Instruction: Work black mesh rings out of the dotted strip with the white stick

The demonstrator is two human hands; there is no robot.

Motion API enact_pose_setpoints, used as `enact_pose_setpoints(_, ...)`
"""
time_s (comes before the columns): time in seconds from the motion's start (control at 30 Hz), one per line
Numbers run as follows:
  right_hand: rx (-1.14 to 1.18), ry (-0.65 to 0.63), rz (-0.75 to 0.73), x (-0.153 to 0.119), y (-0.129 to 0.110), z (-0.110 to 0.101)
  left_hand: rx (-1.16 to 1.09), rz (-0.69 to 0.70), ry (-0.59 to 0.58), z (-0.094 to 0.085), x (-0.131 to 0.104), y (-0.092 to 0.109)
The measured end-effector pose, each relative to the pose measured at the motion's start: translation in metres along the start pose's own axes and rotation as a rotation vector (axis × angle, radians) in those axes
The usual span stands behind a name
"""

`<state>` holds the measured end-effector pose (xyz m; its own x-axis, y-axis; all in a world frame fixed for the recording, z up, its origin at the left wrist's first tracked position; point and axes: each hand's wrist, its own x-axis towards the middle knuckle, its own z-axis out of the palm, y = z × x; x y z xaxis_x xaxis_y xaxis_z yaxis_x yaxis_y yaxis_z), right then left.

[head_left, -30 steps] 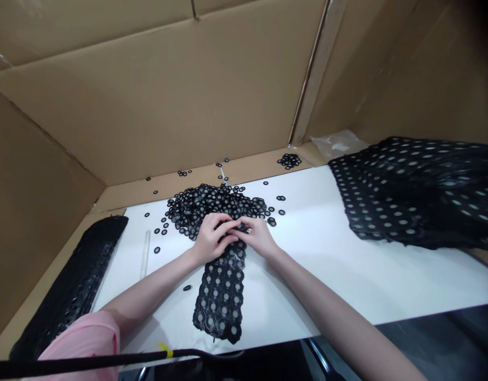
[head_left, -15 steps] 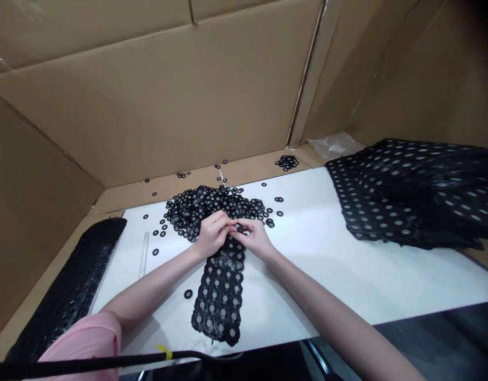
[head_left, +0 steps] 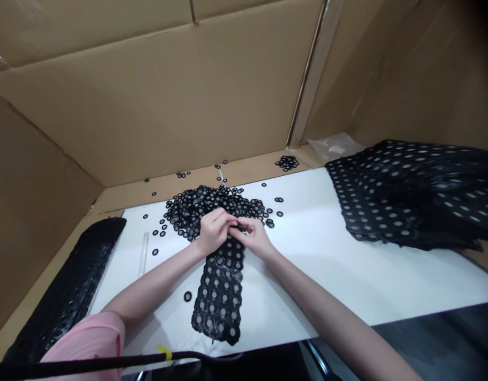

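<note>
A black strip with rows of pale round dots (head_left: 220, 291) lies on the white board, its far end under my fingers. My left hand (head_left: 215, 231) is closed in a pinch at that far end. Close against it, my right hand (head_left: 254, 236) pinches at the same spot, fingertips meeting the left ones; a small dark piece shows between them, partly hidden. Just beyond both hands spreads a heap of small black rings with pale centres (head_left: 204, 201). One loose ring (head_left: 187, 296) lies left of the strip.
A large black dotted sheet (head_left: 386, 196) is bunched at the right, beside clear plastic (head_left: 334, 145). On the left are a black roll-like bundle (head_left: 69, 286) and a clear narrow strip (head_left: 143, 254). Cardboard walls (head_left: 160, 106) surround the white board (head_left: 327, 264). A dark cable (head_left: 128, 361) crosses the front.
The fingertips have shifted slightly, and the small dark piece between them shows less than before. The strip's far end has moved very little.
</note>
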<state>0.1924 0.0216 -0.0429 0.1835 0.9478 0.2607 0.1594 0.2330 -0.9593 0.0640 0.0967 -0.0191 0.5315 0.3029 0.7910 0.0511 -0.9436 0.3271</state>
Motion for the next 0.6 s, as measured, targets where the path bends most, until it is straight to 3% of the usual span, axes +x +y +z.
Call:
enact_pose_setpoints(0.33, 0.031, -0.031, 0.015, -0.001, -0.005, 0.001, -0.072, -0.094, 0.028, 0.0, 0.001, 0.001)
enact_pose_setpoints(0.6, 0.057, -0.019, 0.04, 0.001, -0.002, 0.001, -0.115, -0.031, -0.137, -0.011, 0.0, -0.008)
